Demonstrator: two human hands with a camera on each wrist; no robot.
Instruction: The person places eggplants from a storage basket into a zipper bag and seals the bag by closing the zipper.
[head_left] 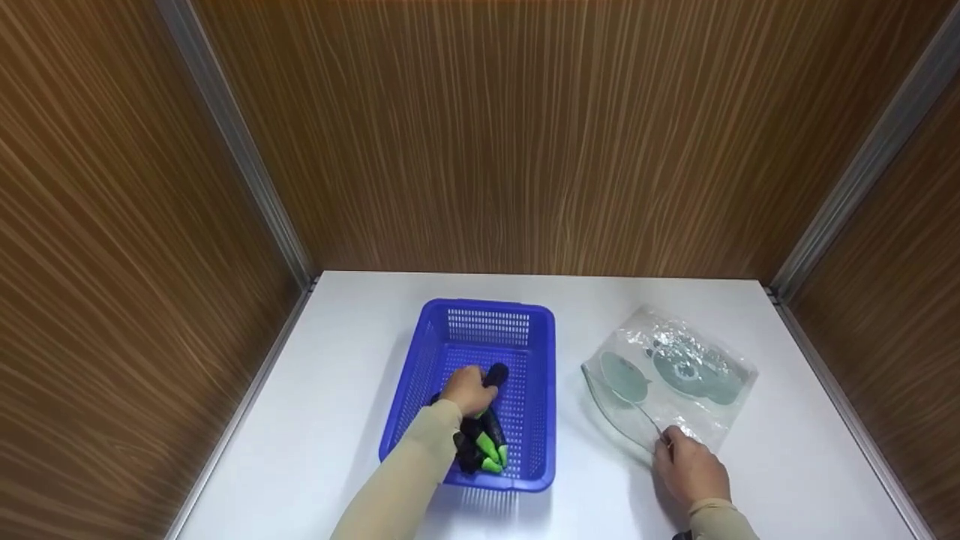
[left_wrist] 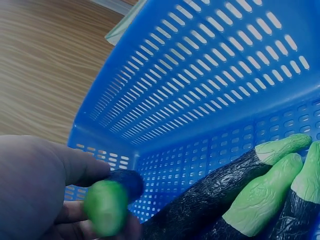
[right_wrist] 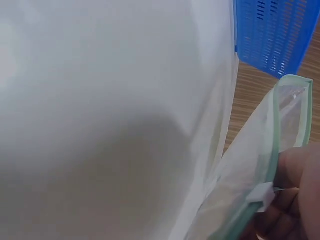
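Observation:
My left hand [head_left: 465, 391] is inside the blue basket [head_left: 548, 390], gripping a small dark eggplant [head_left: 496, 373]. Its green stem end [left_wrist: 106, 207] faces the camera in the left wrist view. Below that hand lie several other black eggplants [left_wrist: 200, 195] with bright green ends, side by side on the basket floor. To the right, my right hand [head_left: 691, 469] pinches the green-edged mouth of a clear zip bag [head_left: 637, 330], close to its white slider [right_wrist: 261, 196]. In the right wrist view the mouth stands parted. Green printed shapes show on the bag.
Both basket and bag lie on a white table [head_left: 360, 315]. Wood-grain panels [head_left: 525, 150] stand behind and at both sides, with grey metal strips [head_left: 240, 142] at the corners.

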